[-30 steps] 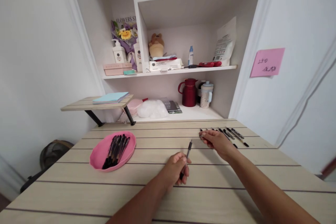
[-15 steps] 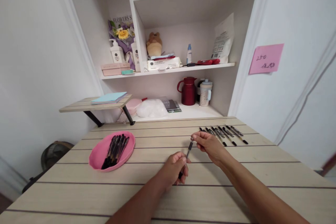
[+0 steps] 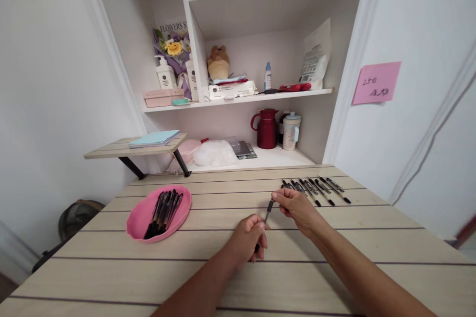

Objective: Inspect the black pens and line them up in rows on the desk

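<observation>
Between my hands, above the middle of the table, a pen (image 3: 269,208) with a dark grip is held at a slant. My left hand (image 3: 250,237) is closed round its lower barrel, and a black part pokes out beneath the fingers. At the upper end, the thumb and fingertips of my right hand (image 3: 295,208) pinch the tip; what exactly they grasp there is too small to make out. Just beyond my right hand, several pens and pen parts (image 3: 323,189) lie in a slanted row. Off to the left, a pink dish (image 3: 134,218) holds a bunch of black pens (image 3: 163,213).
A small raised stand (image 3: 107,148) bearing blue paper (image 3: 154,138) is at the table's back left. Behind the slatted table (image 3: 148,277) rise white shelves with a red jug (image 3: 267,129), a pale cup (image 3: 291,132) and a white plastic bag (image 3: 214,153).
Both hands keep nearly the same hold on the pen. My right hand has shifted very slightly.
</observation>
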